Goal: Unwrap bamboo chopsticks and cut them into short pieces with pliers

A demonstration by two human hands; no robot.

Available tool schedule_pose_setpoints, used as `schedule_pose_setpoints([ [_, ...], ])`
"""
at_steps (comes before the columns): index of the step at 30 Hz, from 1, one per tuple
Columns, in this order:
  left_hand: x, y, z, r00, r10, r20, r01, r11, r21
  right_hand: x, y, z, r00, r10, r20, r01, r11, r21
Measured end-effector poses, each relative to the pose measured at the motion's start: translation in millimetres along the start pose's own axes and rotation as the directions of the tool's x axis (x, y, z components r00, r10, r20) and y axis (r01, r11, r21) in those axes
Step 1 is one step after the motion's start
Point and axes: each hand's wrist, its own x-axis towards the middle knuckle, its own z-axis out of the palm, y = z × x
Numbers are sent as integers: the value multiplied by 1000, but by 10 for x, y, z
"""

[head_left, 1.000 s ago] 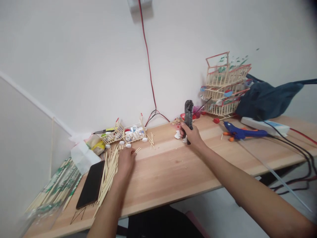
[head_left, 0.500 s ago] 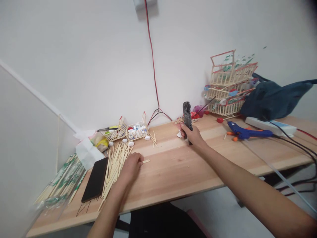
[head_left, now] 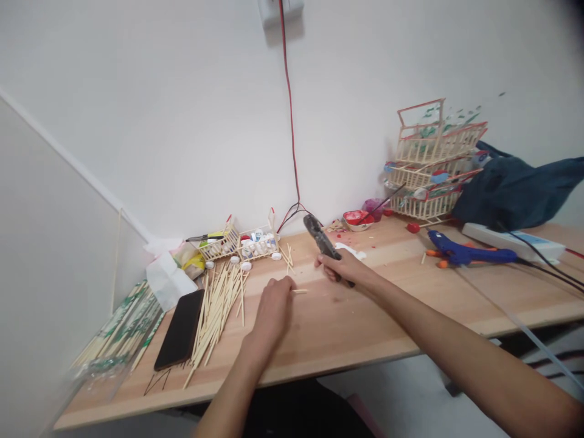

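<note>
My left hand [head_left: 274, 304] is closed above the wooden table, and the short end of a thin wooden stick [head_left: 299, 291] pokes out past its fingers. To its left lies a loose pile of pale wooden sticks [head_left: 216, 313]. My right hand [head_left: 345, 267] grips black pliers [head_left: 320, 236], whose head tilts up and to the left. The pliers are apart from the stick. A few cut sticks [head_left: 289, 258] rest beyond my left hand, beside two small stick-built carts [head_left: 219, 246] with white wheels.
A phone [head_left: 179, 331] and wrapped sticks [head_left: 118, 328] lie at left. A red-filled bowl [head_left: 358, 221] sits by the wall. At right are stacked stick carts [head_left: 429, 161], a blue glue gun [head_left: 472, 249] with its cord, a power strip [head_left: 513, 240] and a dark blue bag [head_left: 520, 188].
My left hand has moved right, away from the pile, with the stick in it. The pliers in my right hand have tipped from upright to leaning left, nearer the left hand.
</note>
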Motion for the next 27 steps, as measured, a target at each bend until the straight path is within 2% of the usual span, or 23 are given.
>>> schedule_pose_setpoints([
  [2,119,122,34,999,32,-1,-32,961,-274,-41,-50,50,998,-1,56,7,994,-108],
  [4,250,195,49,1000,19,1,-16,910,-415,-76,-101,77,998,-13,65,25,983,-179],
  [9,462,201,106,996,-93,-4,70,773,-631,-111,-137,78,994,-101,35,107,954,-280],
  [13,472,153,209,984,-178,-1,111,620,-777,-112,-111,91,967,-218,134,244,944,-222],
  [16,450,126,297,982,-191,8,103,492,-864,-111,-98,130,942,-269,203,301,942,-151],
  [21,411,78,378,984,-171,43,101,343,-934,-130,-119,211,958,-197,209,215,974,-68],
  [25,382,49,348,986,-150,65,104,267,-958,-177,-202,241,972,-69,226,79,996,-35],
  [27,371,41,307,984,-162,77,111,215,-970,-185,-225,245,970,-65,235,76,996,-38],
])
